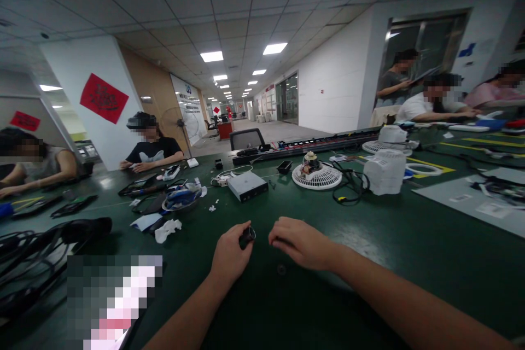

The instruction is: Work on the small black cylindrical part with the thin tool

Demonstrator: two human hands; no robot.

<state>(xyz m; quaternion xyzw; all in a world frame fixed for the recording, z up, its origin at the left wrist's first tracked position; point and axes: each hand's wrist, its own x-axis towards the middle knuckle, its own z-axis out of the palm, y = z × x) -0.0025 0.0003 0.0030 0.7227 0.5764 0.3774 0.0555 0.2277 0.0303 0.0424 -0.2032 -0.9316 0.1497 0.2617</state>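
My left hand [231, 251] is closed round a small dark cylinder [249, 234], whose round end with a lighter rim faces my right hand. To the right, a short gap away, my right hand [301, 241] has its fingers curled and pressed together above the table. Whatever it may hold is hidden behind the fingers. Below it on the green tabletop [262, 306] lies a small dark ring-like piece [281, 269], too dim to name exactly.
Beyond my hands stand a silver box-shaped drive [248, 186] and a white fan grille with a motor [316, 175]. A white plastic housing [384, 170] is farther right. Crumpled tissue [168, 231] and black cables [36, 262] lie left. Several people sit around the table.
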